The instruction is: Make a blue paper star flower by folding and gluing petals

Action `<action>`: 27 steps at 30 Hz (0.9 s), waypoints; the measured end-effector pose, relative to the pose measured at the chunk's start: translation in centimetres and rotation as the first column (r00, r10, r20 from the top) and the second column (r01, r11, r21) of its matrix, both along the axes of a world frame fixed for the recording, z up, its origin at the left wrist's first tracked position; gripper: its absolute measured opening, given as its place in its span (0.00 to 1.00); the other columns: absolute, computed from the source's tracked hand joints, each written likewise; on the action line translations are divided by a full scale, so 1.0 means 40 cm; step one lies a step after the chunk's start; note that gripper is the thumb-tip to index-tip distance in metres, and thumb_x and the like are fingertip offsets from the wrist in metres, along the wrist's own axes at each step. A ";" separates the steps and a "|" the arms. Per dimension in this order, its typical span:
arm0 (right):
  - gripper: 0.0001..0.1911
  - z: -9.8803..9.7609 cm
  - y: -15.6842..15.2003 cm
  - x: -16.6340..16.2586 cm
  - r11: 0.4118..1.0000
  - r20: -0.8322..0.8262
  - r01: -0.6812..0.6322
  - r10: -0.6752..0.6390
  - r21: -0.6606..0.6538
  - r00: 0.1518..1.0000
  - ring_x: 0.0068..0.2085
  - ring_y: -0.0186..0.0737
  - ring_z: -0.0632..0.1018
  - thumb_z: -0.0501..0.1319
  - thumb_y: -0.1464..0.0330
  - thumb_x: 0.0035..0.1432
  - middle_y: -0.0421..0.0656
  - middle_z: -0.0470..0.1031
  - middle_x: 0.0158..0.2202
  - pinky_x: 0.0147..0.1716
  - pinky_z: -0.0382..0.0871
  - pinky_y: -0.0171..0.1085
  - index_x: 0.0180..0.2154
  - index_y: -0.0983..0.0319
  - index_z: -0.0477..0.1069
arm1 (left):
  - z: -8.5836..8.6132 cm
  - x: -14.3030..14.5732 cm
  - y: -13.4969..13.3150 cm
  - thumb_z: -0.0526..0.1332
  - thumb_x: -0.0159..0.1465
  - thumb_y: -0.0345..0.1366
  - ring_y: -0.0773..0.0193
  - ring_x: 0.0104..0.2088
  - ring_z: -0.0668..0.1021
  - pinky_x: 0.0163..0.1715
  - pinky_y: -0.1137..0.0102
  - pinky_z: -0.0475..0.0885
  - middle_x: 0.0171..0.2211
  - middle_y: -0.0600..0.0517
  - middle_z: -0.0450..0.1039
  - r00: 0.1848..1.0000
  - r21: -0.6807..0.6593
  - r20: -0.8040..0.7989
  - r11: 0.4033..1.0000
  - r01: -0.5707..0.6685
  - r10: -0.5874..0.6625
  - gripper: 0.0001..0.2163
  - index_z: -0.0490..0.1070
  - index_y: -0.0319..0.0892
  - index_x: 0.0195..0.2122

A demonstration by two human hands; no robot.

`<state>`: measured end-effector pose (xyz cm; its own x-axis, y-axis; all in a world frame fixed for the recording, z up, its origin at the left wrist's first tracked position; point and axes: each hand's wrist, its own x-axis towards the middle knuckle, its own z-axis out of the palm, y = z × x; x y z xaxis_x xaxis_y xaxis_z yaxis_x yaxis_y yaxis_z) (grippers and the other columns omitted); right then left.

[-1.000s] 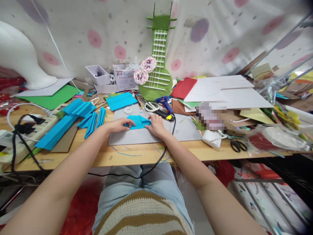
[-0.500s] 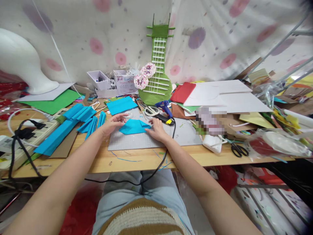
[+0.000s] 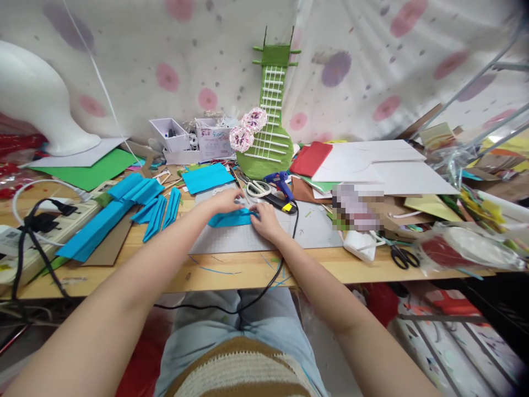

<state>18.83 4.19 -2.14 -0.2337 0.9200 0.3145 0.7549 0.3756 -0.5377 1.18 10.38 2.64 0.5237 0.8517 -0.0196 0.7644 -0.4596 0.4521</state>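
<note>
A folded piece of blue paper (image 3: 229, 219) lies on the grey cutting mat (image 3: 243, 240) in front of me. My left hand (image 3: 225, 200) sits at its upper edge, fingers curled and pinching the paper near the top right. Beside it, my right hand (image 3: 264, 219) presses on the paper's right end with bent fingers. The two hands almost touch above the fold. Part of the paper is hidden under my fingers.
Several folded blue paper strips (image 3: 124, 207) lie to the left, with a power strip and cables (image 3: 33, 223) beyond. A blue glue gun (image 3: 281, 184), scissors (image 3: 256, 188), and a green cardboard guitar (image 3: 266, 132) stand behind the mat. Paper sheets, black scissors (image 3: 400, 256) and clutter fill the right.
My left hand moved right from the paper's left side to its upper right, close to my right hand. The blue paper now looks flatter and narrower, folded over.
</note>
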 end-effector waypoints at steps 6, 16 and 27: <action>0.13 -0.001 -0.001 0.016 0.997 -0.137 0.078 -0.078 -0.005 0.988 0.42 0.44 0.67 0.50 0.75 0.49 0.47 0.71 0.39 0.45 0.62 0.43 0.37 0.62 0.65 | 0.041 0.062 0.024 0.62 0.49 0.34 0.65 0.33 0.75 0.31 0.75 0.66 0.34 0.51 0.76 0.956 -0.145 -0.248 0.982 0.124 -0.157 0.11 0.74 0.40 0.35; 0.13 -0.004 0.007 0.019 0.992 -0.213 0.124 -0.128 -0.035 0.969 0.40 0.44 0.68 0.49 0.75 0.47 0.46 0.71 0.36 0.42 0.64 0.44 0.35 0.61 0.65 | 0.040 0.057 -0.005 0.66 0.43 0.38 0.65 0.30 0.74 0.30 0.74 0.65 0.31 0.53 0.76 0.949 -0.212 -0.252 0.968 0.135 -0.188 0.14 0.74 0.42 0.33; 0.08 0.000 0.006 0.022 0.990 -0.336 0.133 -0.114 0.034 0.935 0.38 0.41 0.70 0.50 0.70 0.53 0.46 0.70 0.36 0.39 0.65 0.40 0.36 0.61 0.64 | 0.048 -0.036 -0.013 0.60 0.54 0.37 0.67 0.29 0.71 0.28 0.71 0.69 0.30 0.51 0.69 0.890 -0.141 0.280 0.933 -0.332 0.360 0.08 0.65 0.39 0.31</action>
